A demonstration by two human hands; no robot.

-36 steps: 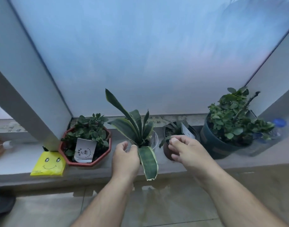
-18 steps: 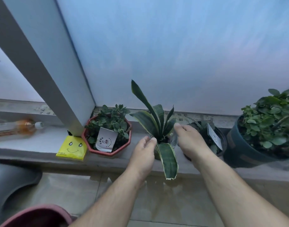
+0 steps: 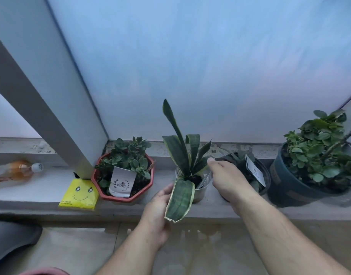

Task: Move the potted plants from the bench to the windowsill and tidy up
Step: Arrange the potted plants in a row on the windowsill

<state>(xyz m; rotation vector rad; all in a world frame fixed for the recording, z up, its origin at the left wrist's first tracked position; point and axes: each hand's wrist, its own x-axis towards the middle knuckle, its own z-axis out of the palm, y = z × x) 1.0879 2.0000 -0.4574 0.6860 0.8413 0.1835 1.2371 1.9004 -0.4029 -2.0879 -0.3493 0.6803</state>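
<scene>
A snake plant (image 3: 180,155) in a clear plastic pot (image 3: 200,192) stands on the grey windowsill (image 3: 31,193), one leaf drooping over the front edge. My left hand (image 3: 157,213) cups the pot's left side from under that leaf. On the pot's right rim rests my right hand (image 3: 229,181), its fingertip touching a leaf. Left of it stands a red octagonal pot (image 3: 129,198) of succulents with a white tag. To the right are a small dark pot (image 3: 265,175) with a white label and a large dark blue pot (image 3: 286,187) of leafy greens.
A yellow smiley-face packet (image 3: 79,194) lies by the window post (image 3: 51,116). A bottle of orange liquid (image 3: 17,171) lies on the sill at far left. A dark curved object (image 3: 7,241) sits on the floor at lower left. Frosted glass backs the sill.
My right hand left the small dark pot and moved to the snake plant pot's right rim. My left hand slipped lower, under the drooping leaf. The view swung left.
</scene>
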